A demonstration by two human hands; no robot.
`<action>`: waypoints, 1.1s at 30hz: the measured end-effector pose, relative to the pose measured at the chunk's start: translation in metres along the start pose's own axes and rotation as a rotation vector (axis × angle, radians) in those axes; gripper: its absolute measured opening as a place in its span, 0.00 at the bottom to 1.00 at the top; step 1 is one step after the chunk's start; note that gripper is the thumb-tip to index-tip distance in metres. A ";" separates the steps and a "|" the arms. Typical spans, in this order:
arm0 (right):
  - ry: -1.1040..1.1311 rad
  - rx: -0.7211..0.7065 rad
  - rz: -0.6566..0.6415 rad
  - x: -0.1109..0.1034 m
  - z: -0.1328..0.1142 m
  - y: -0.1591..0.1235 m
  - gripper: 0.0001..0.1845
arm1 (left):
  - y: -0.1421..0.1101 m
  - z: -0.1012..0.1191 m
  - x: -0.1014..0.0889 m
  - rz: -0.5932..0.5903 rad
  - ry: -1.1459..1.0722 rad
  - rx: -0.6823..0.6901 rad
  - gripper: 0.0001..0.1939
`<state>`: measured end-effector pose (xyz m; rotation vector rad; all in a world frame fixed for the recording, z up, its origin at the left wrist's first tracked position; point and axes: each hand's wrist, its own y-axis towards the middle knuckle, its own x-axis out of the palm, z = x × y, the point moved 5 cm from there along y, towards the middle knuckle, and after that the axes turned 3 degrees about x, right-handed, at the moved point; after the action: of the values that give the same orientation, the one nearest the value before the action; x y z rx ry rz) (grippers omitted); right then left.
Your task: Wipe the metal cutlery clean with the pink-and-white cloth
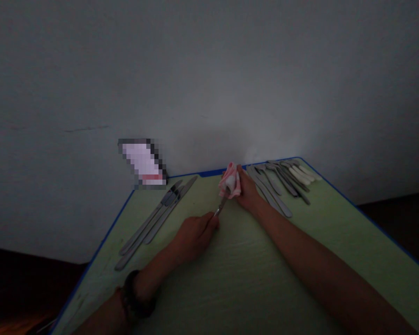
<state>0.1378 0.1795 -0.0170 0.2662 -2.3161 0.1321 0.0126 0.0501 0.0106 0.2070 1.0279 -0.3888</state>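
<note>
My left hand (195,235) is closed round the handle end of a metal piece of cutlery (221,205) that points up and away toward the wall. My right hand (246,188) is wrapped round a pink and white cloth (231,182), which is bunched over the far end of that same cutlery. Both hands hover just above a pale green mat (251,270) in dim light. A dark band sits on my left wrist (134,298).
Several knives (155,216) lie side by side at the mat's left. A larger spread of cutlery (282,179), some with pale handles, lies at the far right. A blurred-out object (143,163) leans on the grey wall. The table has a blue edge (101,246).
</note>
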 end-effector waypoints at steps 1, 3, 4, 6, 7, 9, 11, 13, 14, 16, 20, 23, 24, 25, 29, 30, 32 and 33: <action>-0.020 0.009 -0.017 0.002 0.000 -0.001 0.20 | 0.000 0.000 0.000 0.000 0.003 0.001 0.18; -0.091 0.036 -0.062 0.007 0.002 -0.004 0.24 | 0.000 -0.001 0.001 0.006 0.019 -0.005 0.18; -0.134 0.045 -0.083 0.009 0.003 -0.005 0.25 | 0.001 -0.002 0.001 0.014 0.029 -0.011 0.17; -0.221 0.043 -0.125 0.014 0.005 -0.009 0.27 | 0.002 -0.003 0.002 0.038 0.049 -0.028 0.17; -0.270 0.038 -0.154 0.016 0.006 -0.012 0.27 | 0.002 -0.004 0.002 0.055 0.056 -0.037 0.17; -0.369 0.043 -0.222 0.021 0.011 -0.016 0.25 | 0.004 -0.005 0.001 0.095 0.057 -0.053 0.17; -0.419 0.074 -0.264 0.025 0.016 -0.018 0.23 | 0.005 -0.005 0.000 0.137 0.042 -0.076 0.16; -0.378 0.114 -0.226 0.025 0.018 -0.017 0.22 | 0.006 -0.005 -0.001 0.158 0.014 -0.099 0.16; -0.326 0.148 -0.187 0.023 0.017 -0.016 0.21 | 0.006 -0.004 -0.002 0.157 -0.015 -0.103 0.17; -0.181 0.221 -0.115 0.020 0.015 -0.015 0.20 | 0.006 -0.003 -0.002 0.131 -0.113 -0.083 0.17; 0.066 0.214 -0.069 0.016 0.001 -0.011 0.16 | 0.003 -0.002 -0.004 0.098 -0.281 -0.031 0.18; 0.047 0.147 -0.072 0.015 -0.004 -0.010 0.18 | 0.001 -0.004 -0.004 0.139 -0.350 -0.025 0.20; 0.027 0.149 -0.084 0.016 -0.001 -0.011 0.20 | 0.001 -0.005 -0.003 0.158 -0.352 -0.026 0.20; 0.006 0.167 -0.100 0.019 0.004 -0.013 0.21 | 0.001 -0.006 -0.002 0.179 -0.339 -0.032 0.19; -0.098 0.247 -0.156 0.036 0.033 -0.023 0.22 | 0.003 -0.012 -0.003 0.300 -0.273 -0.081 0.16; -0.123 0.255 -0.179 0.041 0.038 -0.026 0.22 | 0.003 -0.013 -0.004 0.331 -0.270 -0.091 0.15; -0.162 0.273 -0.225 0.049 0.047 -0.032 0.23 | 0.003 -0.016 -0.006 0.374 -0.258 -0.102 0.14; -0.174 0.282 -0.245 0.052 0.049 -0.034 0.23 | 0.002 -0.016 -0.006 0.381 -0.247 -0.104 0.14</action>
<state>0.0762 0.1300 -0.0128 0.7266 -2.4105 0.3243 -0.0018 0.0591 0.0077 0.2487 0.7419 -0.0127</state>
